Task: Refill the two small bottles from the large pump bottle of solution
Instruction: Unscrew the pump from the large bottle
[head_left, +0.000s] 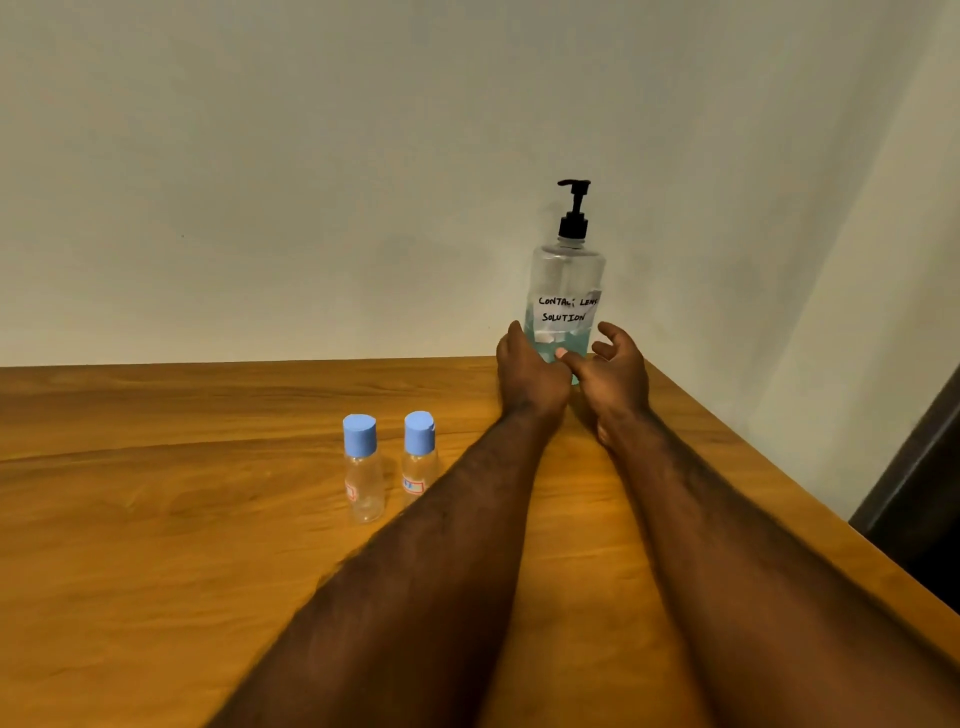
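You have one view only, from your head, looking forward and down along both forearms across the counter (156, 519) toward the wall (311, 156). It's wide-angle and close; the counter's right edge and far corner sit in frame.

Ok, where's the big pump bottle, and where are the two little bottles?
pump bottle (567, 283): head view, clear body above the label.
left little bottle (359, 435): head view, blue cap.
right little bottle (419, 432): head view, blue cap.

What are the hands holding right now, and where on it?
The left hand grips the pump bottle low on its body; the right hand is open beside it.
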